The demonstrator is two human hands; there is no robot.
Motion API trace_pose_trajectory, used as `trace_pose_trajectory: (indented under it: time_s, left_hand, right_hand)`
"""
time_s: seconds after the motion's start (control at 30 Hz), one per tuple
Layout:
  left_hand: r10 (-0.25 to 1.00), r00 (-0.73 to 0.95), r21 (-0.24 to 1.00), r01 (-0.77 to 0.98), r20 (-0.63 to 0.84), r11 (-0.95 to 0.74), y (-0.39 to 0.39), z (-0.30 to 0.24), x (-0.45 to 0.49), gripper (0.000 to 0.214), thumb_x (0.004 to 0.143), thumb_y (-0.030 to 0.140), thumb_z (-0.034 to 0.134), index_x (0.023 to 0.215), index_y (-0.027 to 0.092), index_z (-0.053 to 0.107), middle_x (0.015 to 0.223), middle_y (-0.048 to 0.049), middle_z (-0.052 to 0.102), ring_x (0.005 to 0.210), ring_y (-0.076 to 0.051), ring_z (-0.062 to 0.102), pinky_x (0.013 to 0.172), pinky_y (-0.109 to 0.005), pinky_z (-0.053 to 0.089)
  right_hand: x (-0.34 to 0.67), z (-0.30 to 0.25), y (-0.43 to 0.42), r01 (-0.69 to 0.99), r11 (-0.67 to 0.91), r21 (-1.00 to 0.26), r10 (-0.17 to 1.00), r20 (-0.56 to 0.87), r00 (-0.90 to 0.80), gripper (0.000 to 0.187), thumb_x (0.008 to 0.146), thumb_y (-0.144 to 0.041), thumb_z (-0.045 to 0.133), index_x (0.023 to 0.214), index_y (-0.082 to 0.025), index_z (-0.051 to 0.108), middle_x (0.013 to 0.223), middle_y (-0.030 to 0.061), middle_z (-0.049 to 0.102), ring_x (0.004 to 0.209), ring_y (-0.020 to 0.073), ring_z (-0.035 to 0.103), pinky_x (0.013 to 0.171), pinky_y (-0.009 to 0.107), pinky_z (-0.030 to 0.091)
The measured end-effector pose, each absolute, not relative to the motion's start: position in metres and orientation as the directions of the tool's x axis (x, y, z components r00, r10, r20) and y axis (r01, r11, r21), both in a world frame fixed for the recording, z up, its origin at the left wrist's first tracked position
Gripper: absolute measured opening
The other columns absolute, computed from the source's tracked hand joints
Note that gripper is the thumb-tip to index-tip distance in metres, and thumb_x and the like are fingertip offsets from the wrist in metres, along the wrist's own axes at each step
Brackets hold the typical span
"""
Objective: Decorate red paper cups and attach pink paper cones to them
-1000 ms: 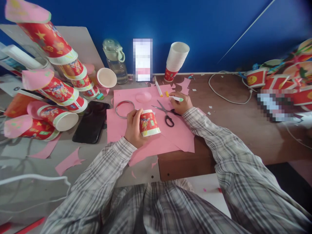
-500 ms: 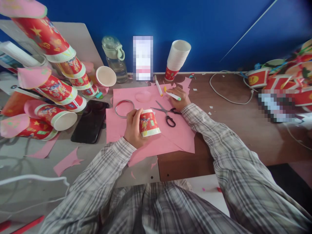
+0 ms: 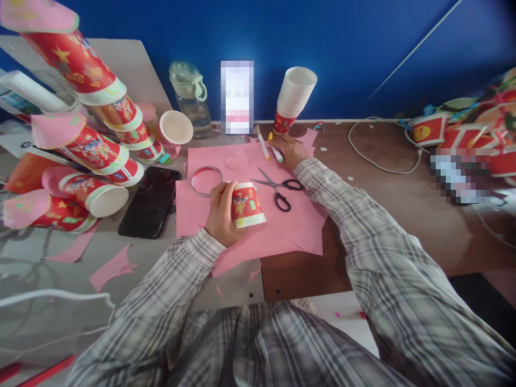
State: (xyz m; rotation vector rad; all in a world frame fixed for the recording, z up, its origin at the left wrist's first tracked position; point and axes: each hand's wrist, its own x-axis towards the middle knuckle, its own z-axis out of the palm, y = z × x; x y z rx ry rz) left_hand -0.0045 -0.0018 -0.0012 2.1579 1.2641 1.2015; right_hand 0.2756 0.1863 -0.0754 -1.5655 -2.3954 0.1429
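My left hand (image 3: 221,215) is wrapped round a red printed paper cup (image 3: 246,205), which stands rim-down with its pale rim toward me. Toward the back of the pink paper, my right hand (image 3: 291,150) has its fingers closed on a white marker (image 3: 276,153) with a green end and a yellow end. That marker rests close beside a second white marker (image 3: 263,145) with a yellow-orange end. Black-handled scissors (image 3: 277,188) lie spread between my hands. Behind my left hand is a roll of tape (image 3: 206,180). Pink paper sheets (image 3: 282,234) lie beneath all of these.
At the left stand joined red cups with pink cones (image 3: 72,59), beside a black phone (image 3: 149,201). A water bottle (image 3: 190,102), a lit screen (image 3: 237,97) and a cup stack (image 3: 296,94) line the wall. Cup crafts (image 3: 463,137) and a cable (image 3: 363,156) occupy the right.
My right hand has moved back and left, bringing the marker down beside the other one and turning it to point toward me. My left hand and the cup have hardly moved.
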Motion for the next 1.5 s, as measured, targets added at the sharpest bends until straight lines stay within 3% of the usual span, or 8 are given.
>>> trace_pose_trajectory:
  time_s: [0.2, 0.43, 0.57, 0.7, 0.87, 1.07, 1.3, 1.5]
  left_hand:
    - [0.842, 0.228, 0.647, 0.552, 0.490, -0.526, -0.001, -0.003, -0.003, 0.085, 0.058, 0.041, 0.066, 0.126, 0.013, 0.025, 0.115, -0.0152, 0.035, 0.110, -0.029, 0.038, 0.096, -0.050, 0.035]
    - [0.837, 0.225, 0.644, 0.551, 0.498, -0.531, -0.002, -0.002, -0.003, 0.086, 0.057, 0.046, 0.066, 0.126, 0.013, 0.025, 0.115, -0.0154, 0.034, 0.109, -0.029, 0.039, 0.095, -0.050, 0.036]
    - [0.832, 0.232, 0.637, 0.550, 0.504, -0.540, -0.003, -0.003, -0.004, 0.086, 0.058, 0.049, 0.064, 0.126, 0.012, 0.026, 0.115, -0.0156, 0.034, 0.110, -0.029, 0.038, 0.096, -0.050, 0.035]
    - [0.830, 0.222, 0.623, 0.569, 0.512, -0.537, -0.002, -0.003, -0.004, 0.087, 0.058, 0.045, 0.067, 0.126, 0.012, 0.025, 0.115, -0.0161, 0.035, 0.111, -0.030, 0.038, 0.096, -0.049, 0.035]
    - [0.832, 0.224, 0.608, 0.591, 0.507, -0.530, 0.000, -0.002, -0.003, 0.087, 0.057, 0.046, 0.067, 0.126, 0.012, 0.026, 0.114, -0.0163, 0.036, 0.110, -0.029, 0.038, 0.095, -0.049, 0.036]
    - [0.831, 0.219, 0.591, 0.611, 0.512, -0.526, -0.002, 0.000, -0.003, 0.084, 0.060, 0.045, 0.065, 0.125, 0.009, 0.027, 0.113, -0.0159, 0.035, 0.110, -0.028, 0.038, 0.097, -0.047, 0.035]
    - [0.826, 0.187, 0.581, 0.629, 0.532, -0.517, 0.000, 0.006, -0.006, 0.081, 0.062, 0.046, 0.063, 0.123, 0.006, 0.027, 0.112, -0.0175, 0.035, 0.111, -0.029, 0.037, 0.097, -0.049, 0.034]
    - [0.828, 0.193, 0.610, 0.593, 0.527, -0.526, 0.000, 0.006, -0.008, 0.081, 0.060, 0.042, 0.063, 0.124, 0.010, 0.025, 0.113, -0.0161, 0.034, 0.111, -0.030, 0.037, 0.096, -0.050, 0.035]
  right_hand:
    - [0.248, -0.046, 0.178, 0.960, 0.256, -0.111, 0.967, 0.022, -0.255, 0.073, 0.110, -0.006, 0.059, 0.178, -0.026, 0.077, 0.186, 0.0206, 0.078, 0.155, 0.0446, 0.087, 0.130, 0.065, 0.074]
    - [0.264, -0.043, 0.164, 0.920, 0.223, -0.322, 0.968, 0.184, -0.170, 0.069, 0.110, -0.009, 0.053, 0.175, -0.016, 0.074, 0.166, 0.0233, 0.086, 0.138, 0.0349, 0.088, 0.121, 0.053, 0.076]
    - [0.271, -0.052, 0.141, 0.818, 0.258, -0.515, 0.945, 0.310, -0.103, 0.055, 0.106, -0.018, 0.066, 0.158, -0.023, 0.084, 0.129, 0.0146, 0.095, 0.104, 0.0299, 0.086, 0.106, 0.050, 0.077]
    - [0.267, -0.048, 0.113, 0.719, 0.309, -0.623, 0.944, 0.292, -0.153, 0.039, 0.101, -0.025, 0.077, 0.137, -0.025, 0.092, 0.109, 0.0086, 0.093, 0.085, 0.0246, 0.078, 0.094, 0.045, 0.075]
    - [0.260, -0.027, 0.088, 0.698, 0.341, -0.630, 0.940, 0.226, -0.255, 0.026, 0.103, -0.029, 0.077, 0.120, -0.024, 0.095, 0.125, 0.0152, 0.099, 0.093, 0.0276, 0.081, 0.098, 0.049, 0.077]
    - [0.251, -0.024, 0.072, 0.669, 0.367, -0.646, 0.929, 0.221, -0.295, 0.018, 0.100, -0.029, 0.082, 0.113, -0.024, 0.095, 0.119, 0.0143, 0.099, 0.099, 0.0304, 0.085, 0.100, 0.050, 0.077]
    - [0.224, -0.037, 0.065, 0.644, 0.459, -0.611, 0.878, 0.201, -0.435, 0.023, 0.105, -0.023, 0.076, 0.119, -0.019, 0.095, 0.114, 0.0165, 0.091, 0.098, 0.0308, 0.083, 0.100, 0.049, 0.072]
    - [0.204, -0.037, 0.074, 0.709, 0.519, -0.478, 0.843, 0.148, -0.517, 0.031, 0.111, -0.025, 0.076, 0.136, -0.019, 0.093, 0.136, 0.0217, 0.090, 0.122, 0.0392, 0.080, 0.113, 0.052, 0.064]
